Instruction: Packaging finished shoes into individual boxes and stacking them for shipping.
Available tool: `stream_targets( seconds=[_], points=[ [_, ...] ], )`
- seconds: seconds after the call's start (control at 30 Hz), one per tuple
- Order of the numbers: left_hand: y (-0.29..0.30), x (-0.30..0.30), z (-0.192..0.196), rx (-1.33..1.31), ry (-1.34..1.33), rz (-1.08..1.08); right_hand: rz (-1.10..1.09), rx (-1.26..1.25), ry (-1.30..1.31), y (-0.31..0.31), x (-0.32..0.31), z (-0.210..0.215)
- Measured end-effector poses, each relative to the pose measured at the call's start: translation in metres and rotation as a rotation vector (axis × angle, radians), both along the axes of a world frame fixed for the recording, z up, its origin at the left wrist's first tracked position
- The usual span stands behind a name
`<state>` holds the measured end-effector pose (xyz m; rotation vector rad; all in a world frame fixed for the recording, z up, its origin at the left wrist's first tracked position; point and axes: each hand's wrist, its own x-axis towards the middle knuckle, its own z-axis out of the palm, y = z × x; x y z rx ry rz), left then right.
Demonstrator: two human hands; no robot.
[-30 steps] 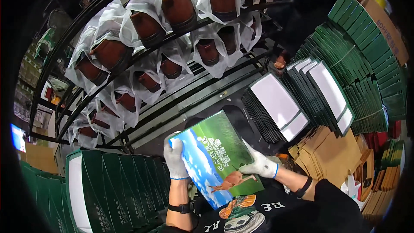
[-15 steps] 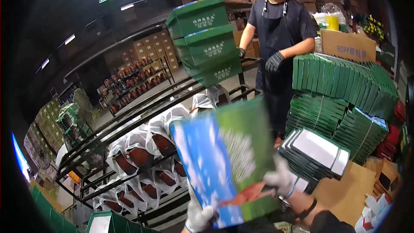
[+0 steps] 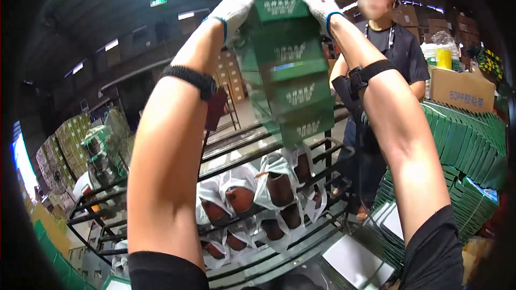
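Both arms are stretched up and forward to a tall stack of green boxes with white lettering on their fronts. My left hand, in a white glove, grips the upper left corner of the topmost green box. At its upper right corner my right hand, gloved the same way, has its fingers on the edge. The top box sits at or just above the boxes below; blur hides whether it rests on them. The stack stands on a black metal rack.
Brown leather-looking items in white bags fill the rack's lower levels. Beyond its right end stands a co-worker in a dark apron. Bundled green flat pieces are piled at right, below a cardboard box. A white-faced panel lies low.
Both hands have risen from low in front, where they held a piece printed blue and green, to the stack's top. The stack looks taller, and the printed face is out of sight.
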<state>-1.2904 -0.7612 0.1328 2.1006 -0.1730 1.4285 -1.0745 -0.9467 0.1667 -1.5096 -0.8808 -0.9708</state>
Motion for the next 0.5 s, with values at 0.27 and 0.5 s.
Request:
stream_targets(
  seconds=[0.27,0.5],
  points=[
    [-0.019,-0.144,-0.338,0.548,-0.213,0.274,0.463,0.084,-0.131,-0.015,-0.085,-0.364],
    [-0.019,-0.471,-0.542,-0.072,1.022,1.611,-0.341,-1.071,0.019,0.05,-0.08,-0.46]
  ],
)
